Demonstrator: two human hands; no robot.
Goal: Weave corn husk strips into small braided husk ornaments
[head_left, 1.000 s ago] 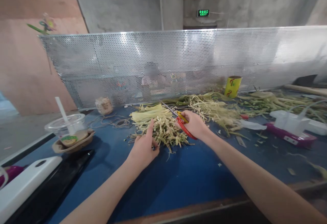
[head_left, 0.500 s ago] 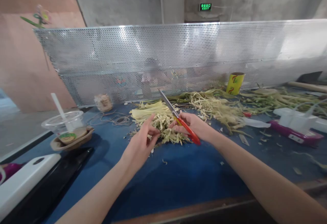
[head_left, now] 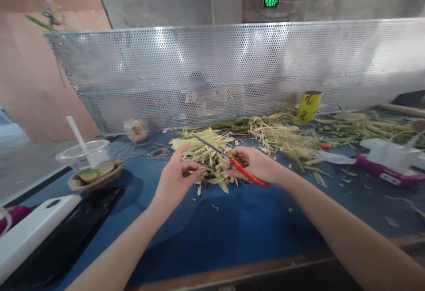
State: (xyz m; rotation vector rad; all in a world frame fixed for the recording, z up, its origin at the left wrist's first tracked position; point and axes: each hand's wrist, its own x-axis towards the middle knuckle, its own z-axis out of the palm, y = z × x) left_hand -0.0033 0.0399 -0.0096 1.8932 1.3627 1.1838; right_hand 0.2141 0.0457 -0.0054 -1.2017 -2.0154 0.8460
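My right hand holds scissors with red handles. Their metal blades point up and left across a heap of dried, pale green and straw-coloured plant strips, and whether the blades are apart is hard to see. At the left side of that heap is my left hand, thumb and a finger brought together at the tips, index finger raised. Whatever lies in that pinch is too small to make out. Flat pale leaves fan out behind the heap.
More dried strands spread to the right, near a yellow tube. A perforated metal screen closes off the back. Twine, a plastic cup with a straw and a black tray-like slab lie left; a purple power strip lies right.
The scissors have tilted flatter, their tips swinging left and down over the heap. My left hand has shifted slightly left, and the strips at the heap's front lie differently.
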